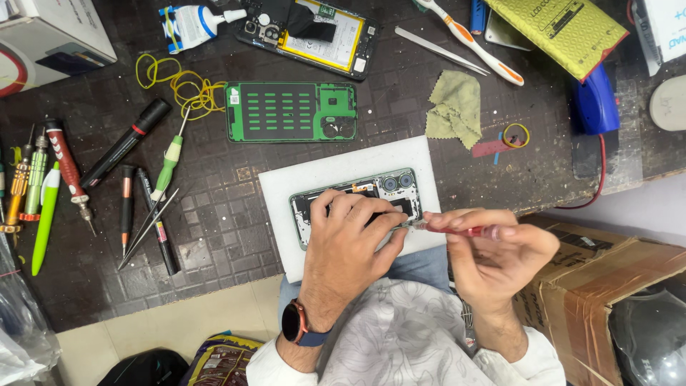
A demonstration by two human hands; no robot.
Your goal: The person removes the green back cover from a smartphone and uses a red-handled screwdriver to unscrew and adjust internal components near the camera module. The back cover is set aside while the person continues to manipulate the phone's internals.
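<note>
Head view: our left hand lies flat, fingers pressed together, on the opened phone, which rests on the white pad with its long axis running left to right. Our right hand is pinched shut on a red-handled screwdriver, whose shaft points leftward so the tip meets the phone's right edge just beside the left fingertips; the phone lies left of this hand.

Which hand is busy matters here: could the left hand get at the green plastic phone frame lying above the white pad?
Probably yes: the left hand only rests on the opened phone, and the green plastic phone frame lies uncovered just beyond the white pad.
</note>
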